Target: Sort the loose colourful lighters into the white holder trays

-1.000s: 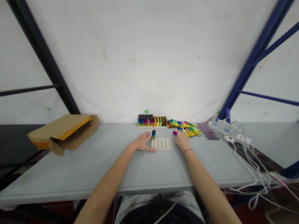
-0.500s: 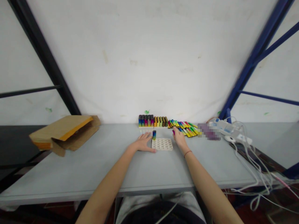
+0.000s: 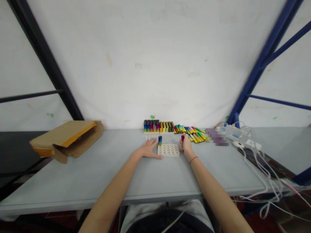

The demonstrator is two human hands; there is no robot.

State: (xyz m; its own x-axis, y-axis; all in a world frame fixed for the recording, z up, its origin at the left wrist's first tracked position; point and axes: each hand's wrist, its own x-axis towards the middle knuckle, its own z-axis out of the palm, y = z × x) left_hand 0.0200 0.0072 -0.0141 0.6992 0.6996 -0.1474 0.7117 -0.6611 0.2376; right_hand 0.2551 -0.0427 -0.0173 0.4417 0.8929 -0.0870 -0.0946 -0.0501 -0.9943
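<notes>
White wall (image 3: 155,64) and a black and blue steel frame (image 3: 264,55) rise behind a grey tabletop (image 3: 97,171), where a person works bare-handed among rows of brightly coloured disposable lighters. The left hand (image 3: 147,149) lies open and palm down, fingers spread, holding nothing, just beside a white dimpled tray (image 3: 168,150). The right hand (image 3: 186,144), a thin red bracelet (image 3: 193,160) at its wrist, is closed around a magenta lighter (image 3: 182,138), whose top shows above the fingers, near the far right corner of the tray. A rainbow-coloured lighter (image 3: 160,140) stands upright alone just past the far edge of the tray, between the hands. Farther back, a row of upright lighters (image 3: 157,126) lines up along the wall, with loose lighters (image 3: 190,131) fanned out to its right. A pixelated patch (image 3: 217,137), a white power strip (image 3: 230,132) and white cables (image 3: 262,181) occupy the right end; an opened cardboard mailer (image 3: 65,139) lies at the left.
</notes>
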